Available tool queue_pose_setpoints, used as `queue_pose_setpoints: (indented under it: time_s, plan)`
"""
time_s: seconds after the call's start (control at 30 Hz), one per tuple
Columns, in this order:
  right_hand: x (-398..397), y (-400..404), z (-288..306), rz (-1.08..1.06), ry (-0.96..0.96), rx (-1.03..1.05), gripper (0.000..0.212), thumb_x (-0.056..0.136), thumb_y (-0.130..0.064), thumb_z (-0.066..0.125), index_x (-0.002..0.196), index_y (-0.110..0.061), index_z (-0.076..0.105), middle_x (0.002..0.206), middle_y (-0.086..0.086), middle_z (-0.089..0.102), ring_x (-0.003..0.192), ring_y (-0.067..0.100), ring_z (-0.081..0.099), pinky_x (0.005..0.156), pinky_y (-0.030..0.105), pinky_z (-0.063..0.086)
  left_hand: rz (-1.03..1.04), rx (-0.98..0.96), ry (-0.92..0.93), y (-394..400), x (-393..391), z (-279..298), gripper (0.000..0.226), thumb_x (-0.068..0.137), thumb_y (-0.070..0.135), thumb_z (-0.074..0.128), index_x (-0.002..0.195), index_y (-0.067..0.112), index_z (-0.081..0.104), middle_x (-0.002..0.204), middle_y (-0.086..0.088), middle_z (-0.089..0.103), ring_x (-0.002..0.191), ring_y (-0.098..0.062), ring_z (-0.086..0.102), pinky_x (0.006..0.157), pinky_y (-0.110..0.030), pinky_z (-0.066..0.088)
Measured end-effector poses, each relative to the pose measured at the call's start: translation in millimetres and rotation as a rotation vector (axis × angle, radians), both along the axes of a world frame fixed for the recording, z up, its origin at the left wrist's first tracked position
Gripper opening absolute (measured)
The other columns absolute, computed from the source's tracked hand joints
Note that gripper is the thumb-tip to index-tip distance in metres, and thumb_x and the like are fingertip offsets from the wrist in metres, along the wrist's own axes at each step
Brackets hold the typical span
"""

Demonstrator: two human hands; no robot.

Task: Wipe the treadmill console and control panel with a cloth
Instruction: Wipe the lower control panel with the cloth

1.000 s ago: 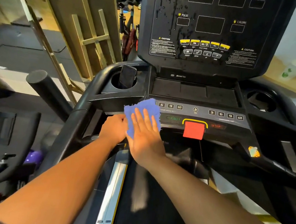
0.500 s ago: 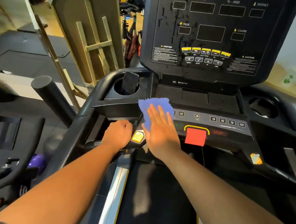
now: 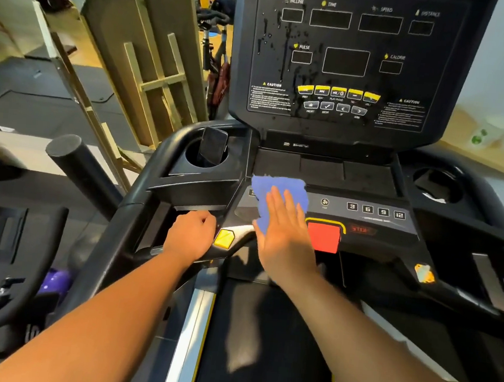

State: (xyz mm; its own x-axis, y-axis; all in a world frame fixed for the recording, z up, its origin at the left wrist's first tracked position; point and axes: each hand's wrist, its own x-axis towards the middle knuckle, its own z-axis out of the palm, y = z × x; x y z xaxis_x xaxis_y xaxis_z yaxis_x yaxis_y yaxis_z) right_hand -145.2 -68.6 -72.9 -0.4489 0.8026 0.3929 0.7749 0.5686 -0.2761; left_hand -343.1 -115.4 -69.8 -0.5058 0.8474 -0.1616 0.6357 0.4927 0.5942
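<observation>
Presently: right hand (image 3: 286,234) flat, fingers straight, pressing blue cloth (image 3: 277,198) onto control panel (image 3: 374,213). Left hand (image 3: 189,237) clenched around handrail (image 3: 146,250). Red stop button (image 3: 323,237) touching right hand's edge; likely accidental press. Droplets on console (image 3: 349,58) above, unwiped.

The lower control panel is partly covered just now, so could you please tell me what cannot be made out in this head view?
- Left-side buttons of the lower control panel: hidden under the blue cloth and the flat right hand.
- Caution text on the upper console: too small to read.
- What the left hand curls round: hidden by the hand itself.
- Dark object in the left cup holder: unclear what it is.
</observation>
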Motion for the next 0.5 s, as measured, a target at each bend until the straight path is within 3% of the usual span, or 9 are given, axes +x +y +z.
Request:
queue_pose_setpoints:
  time_s: [0.1,0.23,0.33,0.43,0.5]
  plan:
    - [8.5,-24.1,-8.5,0.013,-0.028,0.031,0.072,0.090,-0.031,0.065,0.151,-0.004,0.037,0.158,0.012,0.038,0.147,0.035,0.032,0.119,0.051,0.029,0.001,0.011,-0.022,-0.2,-1.1,0.4,0.035,0.099,0.031,0.041,0.078,0.018,0.066,0.082,-0.006,0.070,0.080,-0.027,0.065,0.077,-0.040,0.054]
    - [1.3,4.8,-2.8,0.168,-0.115,0.103,0.058,0.100,-0.035,0.046,0.149,-0.003,0.040,0.156,0.015,0.040,0.147,0.035,0.033,0.118,0.053,0.031,0.002,0.022,-0.036,0.7,-0.5,-0.2,0.035,0.098,0.030,0.043,0.073,0.018,0.063,0.079,-0.007,0.069,0.078,-0.028,0.064,0.073,-0.038,0.051]
    - [9.6,18.9,1.9,0.023,-0.014,-0.019,0.060,0.101,-0.035,0.045,0.152,-0.006,0.032,0.160,0.011,0.033,0.151,0.029,0.022,0.122,0.049,0.022,0.008,0.030,-0.032,-1.5,0.9,-0.2,0.036,0.100,0.028,0.043,0.072,0.016,0.062,0.075,-0.007,0.068,0.076,-0.028,0.065,0.071,-0.038,0.050]
    - [22.0,-7.8,-2.8,-0.168,-0.027,0.027,0.064,0.096,-0.034,0.056,0.151,-0.005,0.038,0.157,0.013,0.039,0.148,0.034,0.031,0.121,0.050,0.026,0.012,0.023,-0.027,-1.8,0.8,-0.8,0.035,0.097,0.030,0.043,0.073,0.015,0.063,0.073,-0.007,0.068,0.074,-0.029,0.065,0.073,-0.040,0.053]
    - [12.4,-19.7,-4.1,-0.137,-0.060,0.036,0.065,0.094,-0.033,0.057,0.150,-0.005,0.040,0.157,0.013,0.039,0.147,0.037,0.033,0.120,0.052,0.026,0.013,0.022,-0.027,0.0,1.2,1.9,0.034,0.097,0.031,0.044,0.073,0.016,0.064,0.074,-0.006,0.069,0.074,-0.029,0.065,0.073,-0.040,0.053]
